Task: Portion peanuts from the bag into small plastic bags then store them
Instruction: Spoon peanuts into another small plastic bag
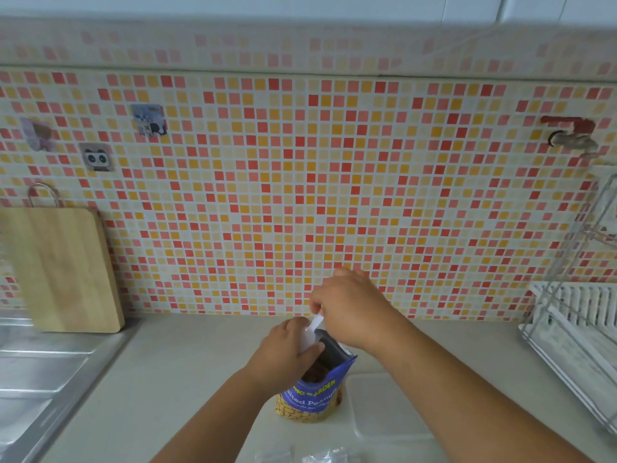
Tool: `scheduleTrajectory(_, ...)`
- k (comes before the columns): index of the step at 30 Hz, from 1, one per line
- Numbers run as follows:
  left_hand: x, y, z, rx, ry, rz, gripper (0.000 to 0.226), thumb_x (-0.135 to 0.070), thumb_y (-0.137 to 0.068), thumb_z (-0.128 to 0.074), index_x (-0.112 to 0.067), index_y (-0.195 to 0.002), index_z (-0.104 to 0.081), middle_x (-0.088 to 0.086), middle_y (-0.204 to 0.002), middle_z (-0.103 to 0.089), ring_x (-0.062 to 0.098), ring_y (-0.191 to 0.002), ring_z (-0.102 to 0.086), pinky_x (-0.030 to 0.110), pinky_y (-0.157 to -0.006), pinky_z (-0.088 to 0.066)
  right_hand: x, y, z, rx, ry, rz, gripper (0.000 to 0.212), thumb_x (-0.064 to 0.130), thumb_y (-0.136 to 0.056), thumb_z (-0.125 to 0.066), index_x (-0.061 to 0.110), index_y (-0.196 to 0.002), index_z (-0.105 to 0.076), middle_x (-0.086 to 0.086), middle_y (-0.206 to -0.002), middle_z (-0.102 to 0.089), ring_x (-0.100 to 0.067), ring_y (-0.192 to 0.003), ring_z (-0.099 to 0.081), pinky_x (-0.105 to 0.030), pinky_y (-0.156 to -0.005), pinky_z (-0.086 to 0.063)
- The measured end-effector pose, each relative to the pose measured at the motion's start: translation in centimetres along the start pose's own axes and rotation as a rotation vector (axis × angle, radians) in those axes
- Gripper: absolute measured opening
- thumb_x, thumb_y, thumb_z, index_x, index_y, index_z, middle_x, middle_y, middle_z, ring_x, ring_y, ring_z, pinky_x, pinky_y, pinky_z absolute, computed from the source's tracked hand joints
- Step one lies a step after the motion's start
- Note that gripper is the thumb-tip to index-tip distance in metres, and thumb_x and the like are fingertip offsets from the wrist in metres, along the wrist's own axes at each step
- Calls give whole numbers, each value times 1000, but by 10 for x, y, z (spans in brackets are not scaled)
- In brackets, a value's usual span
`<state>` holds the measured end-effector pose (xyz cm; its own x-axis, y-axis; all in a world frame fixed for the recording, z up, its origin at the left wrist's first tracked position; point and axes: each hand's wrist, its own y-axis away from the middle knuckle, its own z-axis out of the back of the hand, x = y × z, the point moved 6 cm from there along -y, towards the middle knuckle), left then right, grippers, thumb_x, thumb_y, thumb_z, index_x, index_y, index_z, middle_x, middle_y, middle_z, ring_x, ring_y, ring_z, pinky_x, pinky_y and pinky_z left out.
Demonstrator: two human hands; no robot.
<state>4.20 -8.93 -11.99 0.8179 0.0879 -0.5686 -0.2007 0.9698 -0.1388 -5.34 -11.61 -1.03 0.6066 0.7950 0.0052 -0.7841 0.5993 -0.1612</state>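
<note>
Head view: left hand [287, 346] grips small bag [305, 340]; right hand [350, 309] pinches what looks like a spoon [315, 323]. Peanut bag [314, 394] stands open beneath both. Step: portioning. Next, probably: tip spoon into small bag.

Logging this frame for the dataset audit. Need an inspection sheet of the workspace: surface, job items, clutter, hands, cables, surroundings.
Surface: pale countertop, with a steel sink at its left.
Job's things: peanut bag upright with its mouth open; white item over the mouth, spoon or small bag, cannot tell; clear plastic bags at the near edge.
Clutter: flat white container right of the peanut bag.
Grippers: left hand grips the white item; right hand pinches its upper end.
Cables: nothing seen.
Surroundings: mosaic tile wall; cutting board leaning on it; dish rack at right; wall tap.
</note>
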Motion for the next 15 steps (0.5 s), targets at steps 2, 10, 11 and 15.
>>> scheduleTrajectory(2, 4, 2, 7, -39, 72, 22, 44, -42, -91, -51, -20, -128, -44, -1, -122, -53, 17, -109, -50, 29, -94, -43, -5, 8, 21, -124, 100, -2, 25, 13, -83, -52, 21, -100, -67, 3, -98, -65, -20, -104, -43, -32, -92, -30)
scheduleTrajectory(10, 22, 10, 10, 63, 67, 96, 36, -47, -91, -48, -26, -121, -47, -11, -104, -55, 10, -95, -55, 23, -82, -47, -7, 8, -63, 268, 176, -119, 29, 9, -86, -52, 7, -112, -64, -12, -114, -60, -30, -115, -44, -37, -99, -34)
scheduleTrajectory(11, 22, 12, 7, 79, 66, 95, 37, -47, -91, -48, -25, -121, -47, -11, -104, -55, 10, -93, -55, 23, -82, -47, -4, 8, -78, 294, 185, -120, 28, 8, -87, -51, 5, -112, -63, -13, -114, -60, -31, -115, -45, -38, -98, -36)
scheduleTrajectory(15, 19, 12, 7, 78, 97, 98, 39, -45, -91, -49, -23, -123, -48, -3, -112, -57, 9, -80, -55, 23, -75, -45, -3, 6, -112, 327, 88, -247, 28, 14, -88, -56, 10, -115, -61, -12, -119, -55, -30, -112, -50, -34, -95, -40)
